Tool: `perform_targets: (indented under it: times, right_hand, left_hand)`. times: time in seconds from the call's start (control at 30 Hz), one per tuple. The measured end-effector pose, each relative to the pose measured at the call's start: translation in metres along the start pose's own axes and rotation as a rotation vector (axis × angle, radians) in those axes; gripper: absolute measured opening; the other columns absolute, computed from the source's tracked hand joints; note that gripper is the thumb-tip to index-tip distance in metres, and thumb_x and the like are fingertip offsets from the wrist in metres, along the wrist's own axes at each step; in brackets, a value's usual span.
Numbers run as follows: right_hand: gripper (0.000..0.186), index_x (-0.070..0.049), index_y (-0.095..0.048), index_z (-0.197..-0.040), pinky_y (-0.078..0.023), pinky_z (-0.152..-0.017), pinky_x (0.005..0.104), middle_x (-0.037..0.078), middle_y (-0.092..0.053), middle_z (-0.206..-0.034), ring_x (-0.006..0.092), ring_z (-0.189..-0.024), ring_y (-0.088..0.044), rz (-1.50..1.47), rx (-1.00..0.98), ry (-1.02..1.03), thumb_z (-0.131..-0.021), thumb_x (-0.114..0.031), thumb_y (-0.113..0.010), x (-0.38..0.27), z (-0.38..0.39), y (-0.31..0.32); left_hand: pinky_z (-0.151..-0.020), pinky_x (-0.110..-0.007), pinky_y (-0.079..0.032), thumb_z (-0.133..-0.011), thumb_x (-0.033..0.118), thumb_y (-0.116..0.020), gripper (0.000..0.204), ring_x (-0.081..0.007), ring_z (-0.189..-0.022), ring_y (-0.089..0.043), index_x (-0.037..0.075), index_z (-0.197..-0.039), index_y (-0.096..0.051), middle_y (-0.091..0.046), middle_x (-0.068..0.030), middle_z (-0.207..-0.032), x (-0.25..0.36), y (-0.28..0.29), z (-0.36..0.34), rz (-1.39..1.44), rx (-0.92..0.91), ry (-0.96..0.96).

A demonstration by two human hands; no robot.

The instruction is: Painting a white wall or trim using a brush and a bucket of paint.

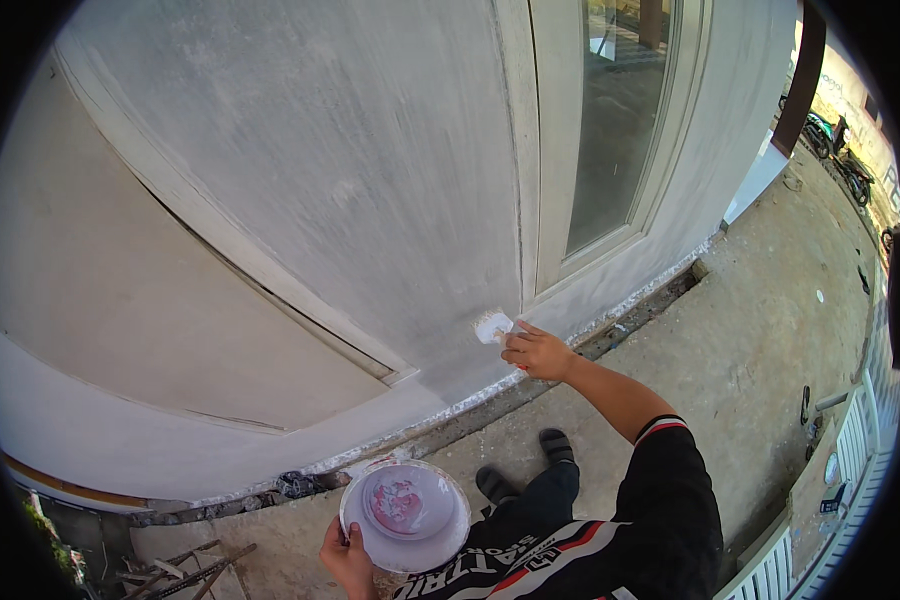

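Brush (494, 328) was clamped in the right hand (537, 353), its bristles against the grey wall (370, 180); the left hand (347, 558) gripped a pale paint bucket (446, 535).

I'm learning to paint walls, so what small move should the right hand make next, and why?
Probably a short stroke along the wall: the right hand holds the brush up to it, the surface there looks grey and streaky, and the left hand holds the tub low.

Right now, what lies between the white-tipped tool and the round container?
In the head view, the lower grey wall, a narrow channel and concrete ground lie between the tool and the container.
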State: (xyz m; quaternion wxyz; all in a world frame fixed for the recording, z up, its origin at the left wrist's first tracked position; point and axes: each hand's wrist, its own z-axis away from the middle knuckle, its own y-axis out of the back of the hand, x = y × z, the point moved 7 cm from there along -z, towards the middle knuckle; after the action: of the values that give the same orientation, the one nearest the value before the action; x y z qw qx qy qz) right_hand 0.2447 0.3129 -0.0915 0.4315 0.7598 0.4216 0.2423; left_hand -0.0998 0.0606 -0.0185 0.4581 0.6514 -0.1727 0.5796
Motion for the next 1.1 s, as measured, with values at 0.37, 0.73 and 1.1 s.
perform_targets:
  times: [0.37,0.73,1.1]
  right_hand:
    - [0.008,-0.007,-0.061,-0.084,-0.048,-0.064,0.0335,0.003,-0.058,-0.087,0.0236,-0.074,-0.059,-0.056,0.166,-0.167,-0.077,-0.009,-0.063,0.032,-0.132,0.274]
    - [0.022,-0.012,-0.064,-0.086,-0.053,-0.074,0.0287,0.003,-0.059,-0.095,0.0214,-0.092,-0.062,0.350,0.698,0.004,-0.068,-0.001,-0.069,0.027,-0.170,0.376]
    - [0.013,-0.004,-0.064,-0.085,-0.053,-0.085,0.0343,0.009,-0.053,-0.094,0.0279,-0.104,-0.058,0.387,0.644,-0.063,-0.073,-0.002,-0.063,0.047,-0.041,0.120]
  left_hand:
    - [-0.072,-0.025,-0.045,-0.080,-0.004,-0.054,0.024,-0.0134,-0.078,-0.058,-0.010,-0.103,-0.058,-0.064,-0.0106,-0.087,0.014,0.002,0.011,0.084,-0.006,-0.097]
    - [-0.074,-0.026,-0.045,-0.080,-0.004,-0.054,0.025,-0.0147,-0.081,-0.059,-0.011,-0.105,-0.056,-0.064,-0.0126,-0.091,0.002,-0.004,0.009,0.107,-0.004,-0.045]
    - [-0.076,-0.032,-0.045,-0.087,0.015,-0.055,0.030,-0.0214,-0.087,-0.059,-0.004,-0.110,-0.057,-0.064,-0.0152,-0.098,-0.006,-0.034,-0.011,-0.248,-0.138,0.039]
